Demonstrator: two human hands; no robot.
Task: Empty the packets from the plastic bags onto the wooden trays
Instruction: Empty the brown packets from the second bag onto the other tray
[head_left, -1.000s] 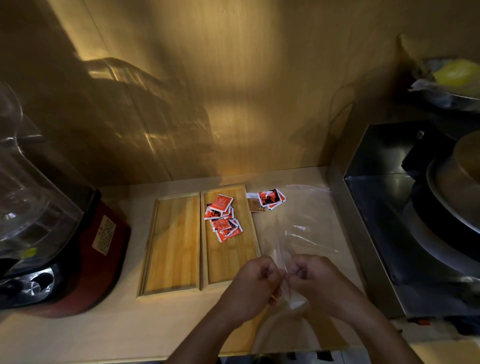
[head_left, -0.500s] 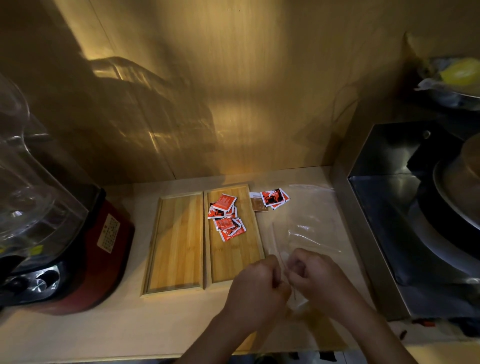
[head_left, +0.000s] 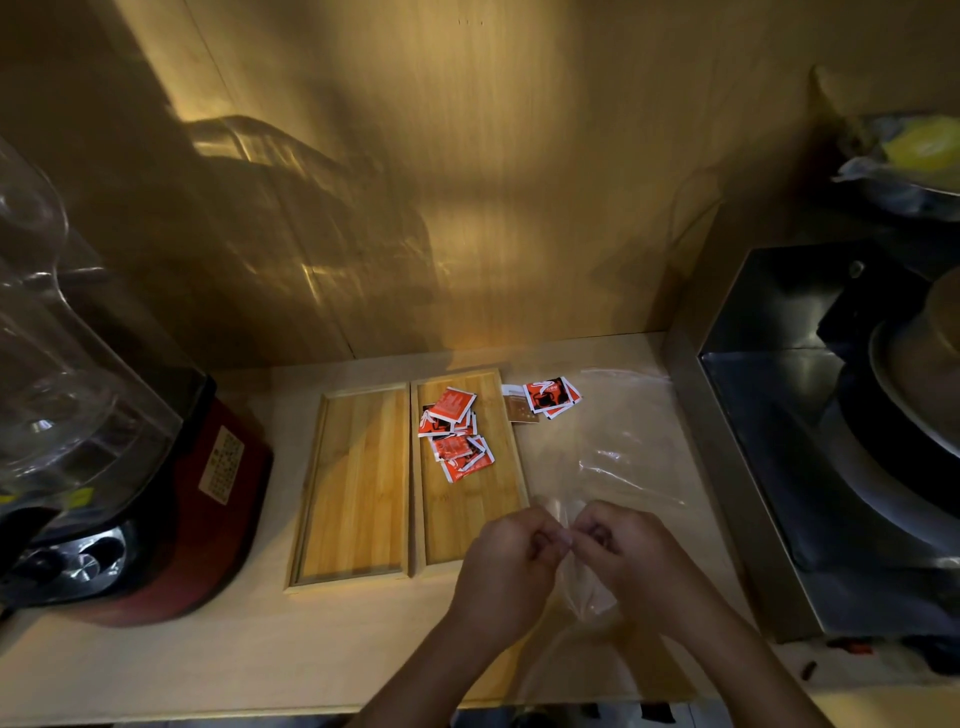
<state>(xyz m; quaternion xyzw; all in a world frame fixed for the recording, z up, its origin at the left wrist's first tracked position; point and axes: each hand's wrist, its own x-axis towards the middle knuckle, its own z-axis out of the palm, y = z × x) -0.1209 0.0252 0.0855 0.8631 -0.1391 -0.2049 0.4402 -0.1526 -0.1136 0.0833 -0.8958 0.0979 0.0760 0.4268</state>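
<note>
Hands barely shift since before: left hand (head_left: 511, 556) and right hand (head_left: 626, 553) both pinch the plastic bag (head_left: 613, 457) mouth at 5 o'clock of the packets (head_left: 454, 434) (already on the right tray (head_left: 498, 512)). Pull evenly so it opens without tearing.

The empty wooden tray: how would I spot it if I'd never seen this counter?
Find the red blender base at the counter's left. Two wooden trays lie side by side just right of it. The empty tray is the one nearer the blender; its neighbour holds red packets.
</note>
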